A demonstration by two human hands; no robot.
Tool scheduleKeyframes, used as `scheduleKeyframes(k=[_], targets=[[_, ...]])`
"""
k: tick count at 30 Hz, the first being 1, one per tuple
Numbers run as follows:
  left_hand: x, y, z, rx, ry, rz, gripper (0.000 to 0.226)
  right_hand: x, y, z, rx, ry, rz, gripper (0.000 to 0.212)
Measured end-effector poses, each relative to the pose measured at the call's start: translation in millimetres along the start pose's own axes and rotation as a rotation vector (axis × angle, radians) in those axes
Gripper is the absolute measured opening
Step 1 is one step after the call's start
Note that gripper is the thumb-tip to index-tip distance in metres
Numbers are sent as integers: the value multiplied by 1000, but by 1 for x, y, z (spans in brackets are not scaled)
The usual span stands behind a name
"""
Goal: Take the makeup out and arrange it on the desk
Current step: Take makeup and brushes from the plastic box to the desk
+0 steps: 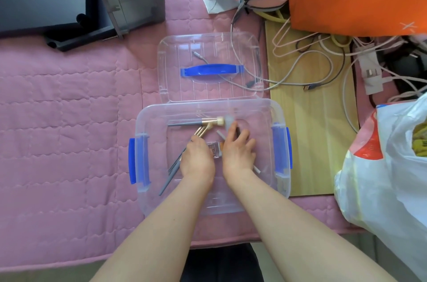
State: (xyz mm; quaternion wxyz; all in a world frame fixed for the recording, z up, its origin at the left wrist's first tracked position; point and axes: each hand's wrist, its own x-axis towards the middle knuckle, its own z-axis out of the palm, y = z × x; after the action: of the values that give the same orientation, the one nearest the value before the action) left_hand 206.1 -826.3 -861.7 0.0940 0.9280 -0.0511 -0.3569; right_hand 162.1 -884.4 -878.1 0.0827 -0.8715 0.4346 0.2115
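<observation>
Clear plastic box [157,200] sits on the pink mat [69,120], with the makeup things inside it. The left hand [197,159] curls round a bunch of grey brushes [172,174]. The right hand [239,150] lies spread over small sticks; I cannot tell if it holds one. Lifted fast, the long brushes could catch the box wall and spill, or knock over the little bottle [215,148].

The person's forearms were bare along their whole visible length, down to the left hand [196,159] and the right hand [238,153]. At 6 o'clock, between them, a dark garment [221,265] showed, black or very dark blue.
</observation>
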Motion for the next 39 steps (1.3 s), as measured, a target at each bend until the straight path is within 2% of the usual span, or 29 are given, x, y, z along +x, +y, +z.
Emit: scheduleKeyframes(k=[3,8,13,17,21,28,34,39], targets=[[2,-3,4,17,10,7,13,-1,2,-9,38,-19,23,62],[0,-2,3,35,5,36,17,0,8,-8,41,-120,-39,61],[-2,-1,2,8,1,42,17,0,8,-23,159,-198,-39,61],[-5,-1,-2,5,-35,8,26,-3,20,-34,311,-259,-98,43],[-7,0,-3,26,-35,13,27,0,22,-35,379,-312,-85,39],[-7,-1,-7,-54,-30,54,19,3,15,-25,300,-257,-10,37],[-4,-7,-17,-332,-7,44,14,8,17,-29,429,-309,54,34],[-10,-11,-41,-666,-98,-8,15,5,24,-46,640,-275,67,31]])
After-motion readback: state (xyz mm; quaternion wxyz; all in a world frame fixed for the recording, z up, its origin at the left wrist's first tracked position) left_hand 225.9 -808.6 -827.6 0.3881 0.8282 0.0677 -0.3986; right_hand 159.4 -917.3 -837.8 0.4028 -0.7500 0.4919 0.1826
